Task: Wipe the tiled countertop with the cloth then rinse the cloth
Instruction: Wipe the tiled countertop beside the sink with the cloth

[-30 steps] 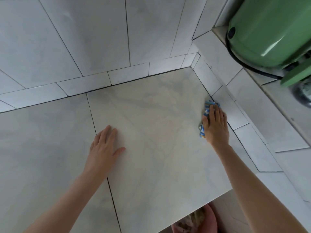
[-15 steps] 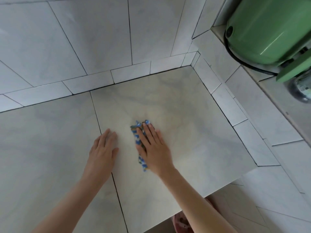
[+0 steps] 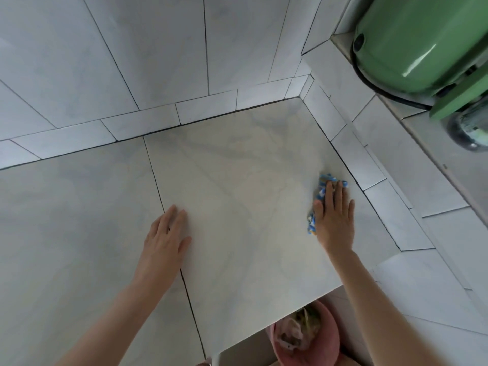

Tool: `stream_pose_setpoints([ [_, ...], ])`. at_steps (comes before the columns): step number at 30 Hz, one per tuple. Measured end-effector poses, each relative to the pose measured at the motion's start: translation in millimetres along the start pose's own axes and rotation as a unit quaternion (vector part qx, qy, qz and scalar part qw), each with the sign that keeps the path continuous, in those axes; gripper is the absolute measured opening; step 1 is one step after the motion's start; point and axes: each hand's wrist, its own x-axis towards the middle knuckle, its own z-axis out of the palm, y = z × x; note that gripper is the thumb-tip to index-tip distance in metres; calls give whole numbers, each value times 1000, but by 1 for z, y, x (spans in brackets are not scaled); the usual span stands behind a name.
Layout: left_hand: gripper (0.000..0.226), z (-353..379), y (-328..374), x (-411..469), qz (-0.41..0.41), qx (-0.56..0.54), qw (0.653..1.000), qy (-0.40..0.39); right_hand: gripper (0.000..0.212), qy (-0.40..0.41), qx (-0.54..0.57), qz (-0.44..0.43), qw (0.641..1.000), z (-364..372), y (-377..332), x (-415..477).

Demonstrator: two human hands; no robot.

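Two large tiles make up the visible countertop [image 3: 237, 207], bounded at the back and right by a tiled wall [image 3: 132, 62]. On a raised ledge at the upper right a green appliance [image 3: 422, 40] is seen, well apart from the work. Below the front edge, a pink bin [image 3: 306, 336] with scraps in it is partly hidden by the counter.

The wiping step is judged to be in hand; no rinsing is begun, and no tap or sink is shown. The left hand [image 3: 165, 243] is laid flat and open across the dark joint between the tiles, holding nothing. The right hand [image 3: 334, 216] is spread flat, palm down, pressing the cloth [image 3: 320, 190] against the right-hand tile near the side wall; only blue and white edges of the cloth show past the fingers.

Next, a sweep back across the tile is probably called for. Nothing stands on the surface to block it except the resting left hand, under which the tile stays unwiped.
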Motion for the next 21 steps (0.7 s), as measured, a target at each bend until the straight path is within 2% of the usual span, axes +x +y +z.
stream_pose_setpoints([
  [2, 52, 1, 0, -2, 0, -1, 1000, 1, 65, 6, 1, -20, 1000, -1, -22, -11],
  [5, 53, 3, 0, -6, 2, -1, 1000, -6, 63, 4, -10, -127, 992, -6, -64, -43],
  [8, 53, 5, 1, -10, 3, 4, 1000, -11, 55, 22, 56, -205, 977, -9, -98, -83],
  [10, 52, 5, 1, -10, 3, 6, 1000, -9, 53, 34, 90, -224, 970, -13, -100, -95],
  [14, 52, 5, 1, -9, 7, 11, 1000, -13, 53, 66, 80, -214, 971, -8, -59, -76],
  [17, 52, 6, 0, -10, 9, 15, 1000, -10, 34, 83, 11, -216, 973, -4, -10, -62],
  [21, 52, 7, -1, -9, 11, 24, 1000, -8, 42, 12, -24, -123, 992, -5, 53, -57],
])
